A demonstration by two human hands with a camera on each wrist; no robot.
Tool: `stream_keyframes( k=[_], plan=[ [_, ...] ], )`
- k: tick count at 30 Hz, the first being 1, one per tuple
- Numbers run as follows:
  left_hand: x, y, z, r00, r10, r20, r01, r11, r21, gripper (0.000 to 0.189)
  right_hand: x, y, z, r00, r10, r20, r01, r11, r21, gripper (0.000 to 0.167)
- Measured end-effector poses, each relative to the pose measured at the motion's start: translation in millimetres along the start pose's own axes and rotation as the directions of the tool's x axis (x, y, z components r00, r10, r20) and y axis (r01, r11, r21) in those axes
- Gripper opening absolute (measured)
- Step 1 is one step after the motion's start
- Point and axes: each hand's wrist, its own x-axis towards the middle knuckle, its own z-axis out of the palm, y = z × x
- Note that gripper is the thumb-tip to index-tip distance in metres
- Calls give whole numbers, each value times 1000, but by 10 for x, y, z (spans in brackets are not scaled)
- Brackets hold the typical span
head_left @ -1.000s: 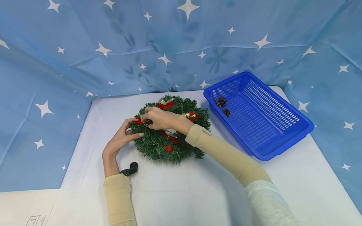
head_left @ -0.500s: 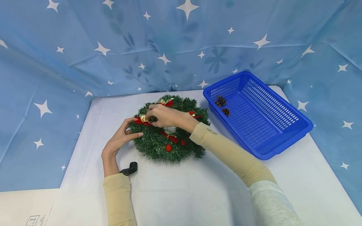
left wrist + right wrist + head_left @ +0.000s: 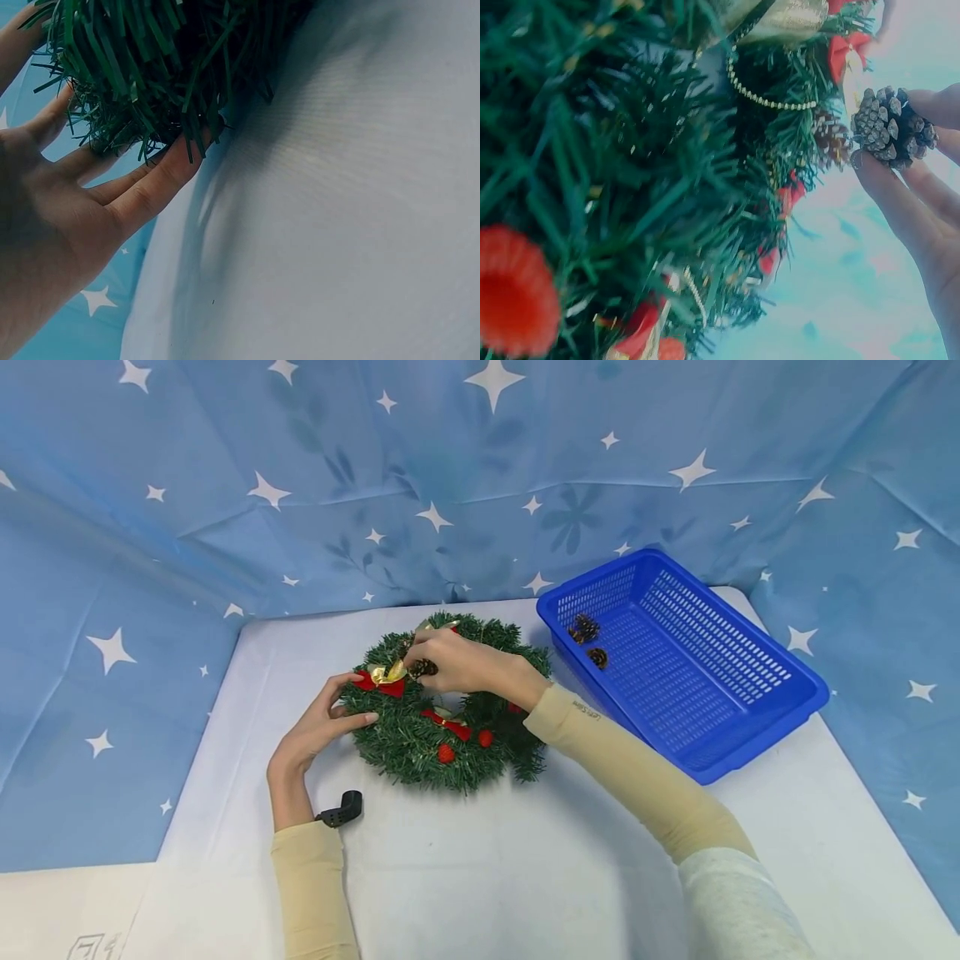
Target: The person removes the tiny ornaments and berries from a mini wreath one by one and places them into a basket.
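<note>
A green tinsel wreath (image 3: pixel 405 752), trimmed with bows and berries, lies on the white table. My left hand (image 3: pixel 318 727) grips its left edge, thumb and fingers spread around the greenery; in the left wrist view fingers reach beneath the tinsel (image 3: pixel 142 67). Near the upper left of the ring, my right hand (image 3: pixel 468 664) pinches a brown pine cone (image 3: pixel 423 668) between thumb and fingers. The right wrist view shows that pine cone (image 3: pixel 889 127) beside the branches, another cone (image 3: pixel 830 141) behind it. A red bow with gold ribbon (image 3: pixel 386 681) sits between the hands.
To the right stands a blue perforated basket (image 3: pixel 750 710) with several pine cones (image 3: pixel 587 627) in its left end. A red berry (image 3: pixel 446 753) and a red bow (image 3: pixel 448 725) decorate the wreath's front. Blue star-patterned cloth (image 3: pixel 480 510) hangs behind the table.
My right hand has shifted right and slightly away from me with the pine cone, uncovering the red and gold bow on the left. The left hand keeps its place on the wreath.
</note>
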Motion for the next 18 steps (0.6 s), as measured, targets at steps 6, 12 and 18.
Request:
stream_keyframes(
  k=[6,12,18],
  plan=[
    [-8,-9,-1,1000,0,-2,0,1000,10,81,-99,82,-59,999,7,-35,-7,1000,18,31],
    [-19,-22,6,1000,-2,-5,2,1000,2,81,-200,160,-106,998,19,-63,-16,999,47,29],
    [-24,-19,-2,1000,0,-3,0,1000,-8,82,-286,216,-161,994,34,-100,-28,998,58,29]
  ],
)
